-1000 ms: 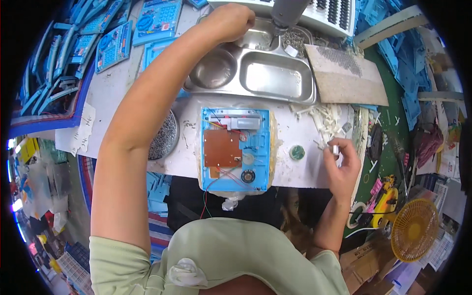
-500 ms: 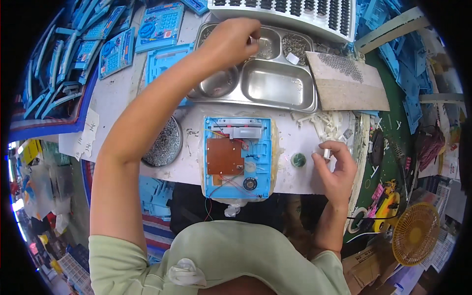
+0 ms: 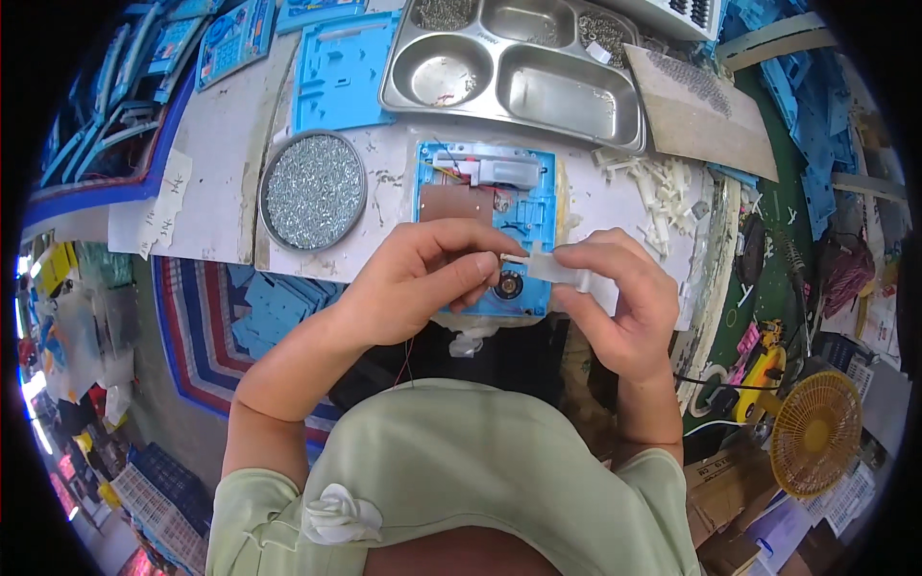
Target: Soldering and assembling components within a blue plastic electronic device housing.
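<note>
Over the blue plastic housing (image 3: pixel 545 206), my hands meet. My right hand (image 3: pixel 624 298) pinches a small white plastic part (image 3: pixel 549 271) between thumb and fingers. A thin stem of this part points left, toward my left hand (image 3: pixel 423 278). The left thumb and forefinger are closed at that stem's tip, on something tiny that I cannot make out. Inside the housing are a brown circuit board (image 3: pixel 456 204), a silver-grey block (image 3: pixel 509 173), thin wires and a round black speaker (image 3: pixel 510 285). My left hand partly covers the board.
A round dish of small screws (image 3: pixel 314 192) stands left of the housing. A steel compartment tray (image 3: pixel 519 113) with small metal parts lies beyond it. White plastic parts (image 3: pixel 663 197) are heaped at right, near a board with small pieces (image 3: pixel 706 106). Blue housings (image 3: pixel 230 43) are stacked far left.
My left hand has come back from the steel tray to the housing. My right hand has brought the white part leftward to meet it. The whole view has shifted somewhat.
</note>
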Demonstrator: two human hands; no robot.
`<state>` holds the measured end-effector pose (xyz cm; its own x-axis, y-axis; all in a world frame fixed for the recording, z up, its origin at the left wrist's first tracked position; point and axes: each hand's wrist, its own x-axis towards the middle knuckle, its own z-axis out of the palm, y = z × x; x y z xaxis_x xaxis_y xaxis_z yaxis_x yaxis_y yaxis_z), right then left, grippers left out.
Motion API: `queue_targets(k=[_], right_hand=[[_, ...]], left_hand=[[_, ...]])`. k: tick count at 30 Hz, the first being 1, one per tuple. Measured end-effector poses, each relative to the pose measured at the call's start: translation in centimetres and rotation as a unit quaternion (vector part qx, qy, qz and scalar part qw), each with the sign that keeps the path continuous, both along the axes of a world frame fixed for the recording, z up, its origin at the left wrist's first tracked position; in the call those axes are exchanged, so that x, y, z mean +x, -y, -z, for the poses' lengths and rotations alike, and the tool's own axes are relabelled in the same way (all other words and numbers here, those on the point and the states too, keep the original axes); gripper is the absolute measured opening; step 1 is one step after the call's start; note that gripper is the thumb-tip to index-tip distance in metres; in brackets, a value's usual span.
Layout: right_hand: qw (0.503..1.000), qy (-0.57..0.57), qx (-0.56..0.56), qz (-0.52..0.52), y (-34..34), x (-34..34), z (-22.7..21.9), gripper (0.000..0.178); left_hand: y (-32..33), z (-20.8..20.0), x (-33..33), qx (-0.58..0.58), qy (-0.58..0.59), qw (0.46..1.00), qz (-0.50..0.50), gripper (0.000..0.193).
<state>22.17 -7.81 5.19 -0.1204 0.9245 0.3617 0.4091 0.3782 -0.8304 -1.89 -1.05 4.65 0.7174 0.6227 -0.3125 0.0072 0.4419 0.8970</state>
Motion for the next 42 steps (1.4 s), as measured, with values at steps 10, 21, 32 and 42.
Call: queue_targets(k=[10,21,32,42], right_hand=[[0.978,-0.127,-0.125,-0.11,4.1,1.3,2.1,0.03],[0.932,-0.306,-0.193,-0.009,7.2,3.7,3.2,0.029],[0.971,-0.164,-0.154,0.076,5.6,3.8,2.7,0.028],[0.969,0.241,0.036,0.04,0.3,1.1,2.1,0.031]], left_hand=[[-1.1,-0.8,0.2,0.171,-0.113,0.969,0.137,0.02],[-3.4,2.3,5.5,0.699,-0.225,0.619,0.278,0.013],[-4.2,3.0,5.7,0.722,-0.167,0.613,0.272,0.013],[-1.7,4.7,1.4,0.553,-0.197,0.807,-0.058,0.015]])
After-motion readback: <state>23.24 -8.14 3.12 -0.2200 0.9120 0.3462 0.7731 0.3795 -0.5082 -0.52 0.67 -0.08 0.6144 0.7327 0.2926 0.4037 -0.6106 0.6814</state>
